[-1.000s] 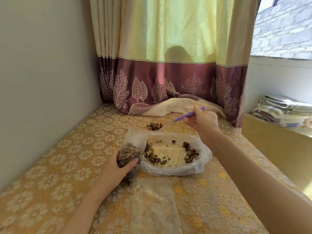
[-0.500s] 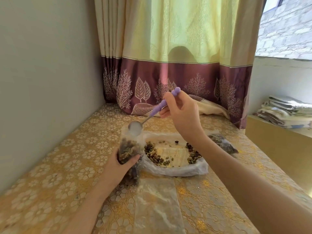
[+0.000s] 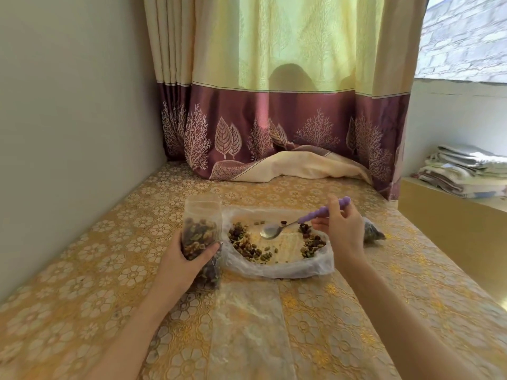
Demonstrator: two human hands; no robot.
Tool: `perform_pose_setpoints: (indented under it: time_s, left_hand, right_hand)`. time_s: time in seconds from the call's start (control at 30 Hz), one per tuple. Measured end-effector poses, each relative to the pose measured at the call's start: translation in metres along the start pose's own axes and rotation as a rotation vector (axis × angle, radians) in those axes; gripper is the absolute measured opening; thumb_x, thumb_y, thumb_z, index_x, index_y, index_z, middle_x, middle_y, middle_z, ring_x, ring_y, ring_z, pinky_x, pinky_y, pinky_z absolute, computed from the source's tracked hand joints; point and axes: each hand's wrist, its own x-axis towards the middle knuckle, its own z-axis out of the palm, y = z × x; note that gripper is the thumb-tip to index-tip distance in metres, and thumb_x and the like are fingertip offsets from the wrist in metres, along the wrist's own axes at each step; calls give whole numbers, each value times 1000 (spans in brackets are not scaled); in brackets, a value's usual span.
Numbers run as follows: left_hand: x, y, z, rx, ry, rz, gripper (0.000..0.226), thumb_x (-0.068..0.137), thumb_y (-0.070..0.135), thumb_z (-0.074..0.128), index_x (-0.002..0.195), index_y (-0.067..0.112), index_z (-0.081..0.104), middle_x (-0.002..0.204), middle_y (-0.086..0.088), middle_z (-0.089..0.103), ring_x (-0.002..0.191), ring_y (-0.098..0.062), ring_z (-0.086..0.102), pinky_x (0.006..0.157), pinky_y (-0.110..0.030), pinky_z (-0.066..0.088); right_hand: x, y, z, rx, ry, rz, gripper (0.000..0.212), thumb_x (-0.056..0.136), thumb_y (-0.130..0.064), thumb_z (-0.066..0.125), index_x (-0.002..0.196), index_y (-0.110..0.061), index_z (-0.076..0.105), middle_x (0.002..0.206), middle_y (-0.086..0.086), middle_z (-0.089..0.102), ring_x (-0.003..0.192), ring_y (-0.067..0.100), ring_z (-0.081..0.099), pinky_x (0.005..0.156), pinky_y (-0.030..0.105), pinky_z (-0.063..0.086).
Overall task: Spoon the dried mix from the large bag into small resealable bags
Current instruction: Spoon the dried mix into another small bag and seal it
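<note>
Where the plain wall [image 3: 68, 133] meets the patterned gold tablecloth [image 3: 115, 270], the left hand [image 3: 183, 263] is seen curled round a small resealable bag [image 3: 201, 234], which is held upright with its mouth open and is filled about halfway with dried mix. Just right of it, touching or nearly touching, the large bag [image 3: 277, 266] lies flattened and open on the cloth, with the remaining dried mix [image 3: 248, 246] gathered in two clusters at its left and right sides. A spoon [image 3: 290, 226] with a purple handle is pinched between thumb and fingers of the right hand [image 3: 344, 234]; its metal bowl appears empty and is positioned low over the middle of the large bag. Partly hidden behind the right hand, another filled small bag [image 3: 371, 233] lies on the cloth. An empty clear bag [image 3: 247, 325] lies flat nearer the viewer, between the forearms. A curtain [image 3: 288, 105] is shown behind, and folded cloths [image 3: 466, 171] are stacked on a ledge at far right.
</note>
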Motion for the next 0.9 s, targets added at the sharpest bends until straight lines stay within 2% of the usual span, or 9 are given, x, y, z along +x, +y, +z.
perform_pose_setpoints:
  time_s: [0.07, 0.17, 0.23, 0.37, 0.47, 0.63, 0.7, 0.8, 0.9]
  left_hand:
    - [1, 0, 0, -2, -11, -11, 60, 56, 58, 68, 107, 42, 41, 99, 27, 50, 88, 13, 46, 67, -10, 36]
    - [2, -2, 1, 11, -11, -9, 64, 56, 56, 69, 112, 39, 42, 100, 27, 50, 89, 12, 46, 68, -11, 36]
    - [2, -2, 1, 29, -13, -2, 62, 58, 55, 69, 111, 38, 43, 100, 28, 51, 88, 15, 46, 67, -10, 35]
    - [1, 2, 2, 22, -16, -13, 50, 56, 54, 68, 98, 50, 41, 96, 27, 51, 82, 18, 46, 64, -9, 35]
    - [0, 5, 2, 22, -3, -17, 51, 56, 54, 68, 97, 52, 38, 95, 28, 49, 80, 19, 45, 62, -9, 34]
    - [0, 6, 2, 40, 2, -1, 58, 56, 54, 67, 104, 49, 36, 96, 29, 48, 82, 18, 44, 64, -8, 33]
    - [-1, 6, 2, 50, 7, -1, 57, 55, 55, 67, 104, 47, 38, 95, 28, 50, 81, 18, 46, 62, -7, 34]
    - [-2, 7, 2, 50, -3, -4, 49, 56, 54, 67, 96, 53, 39, 94, 29, 49, 78, 27, 45, 60, -6, 35]
    - [-2, 8, 2, 53, -10, 2, 47, 57, 54, 67, 93, 56, 37, 95, 30, 48, 75, 34, 41, 60, -5, 34]
  right_hand:
    - [-1, 6, -5, -90, 36, -60, 29, 100, -27, 46, 78, -11, 55, 69, 13, 71, 65, 27, 68, 70, 38, 56]
    - [-4, 12, -10, -161, 40, -147, 29, 99, -29, 46, 81, -8, 55, 65, 8, 71, 56, 15, 65, 63, 31, 54]
    - [-6, 16, -12, -184, 35, -173, 30, 100, -28, 45, 83, -5, 55, 63, 3, 71, 56, 13, 65, 65, 31, 52]
    - [-9, 25, -13, -182, 45, -190, 32, 100, -29, 45, 79, -8, 57, 62, -4, 71, 53, 6, 62, 62, 23, 51]
    - [-8, 26, -15, -146, 47, -201, 31, 100, -26, 46, 74, -11, 56, 60, -4, 70, 49, 5, 60, 54, 17, 48]
    - [-17, 24, -11, -149, -26, -182, 34, 100, -26, 45, 75, -7, 58, 61, -1, 71, 56, 17, 64, 56, 25, 52]
    - [-24, 24, -7, -150, -65, -208, 33, 99, -23, 49, 74, -4, 59, 61, -6, 70, 51, 10, 59, 52, 18, 49]
    - [-34, 26, 1, -136, -131, -194, 29, 94, -20, 58, 71, -4, 56, 57, -10, 68, 45, 7, 48, 44, 14, 40]
    - [-40, 28, 8, -90, -196, -141, 24, 92, -17, 61, 74, -1, 58, 57, -7, 68, 43, 11, 53, 40, 19, 41]
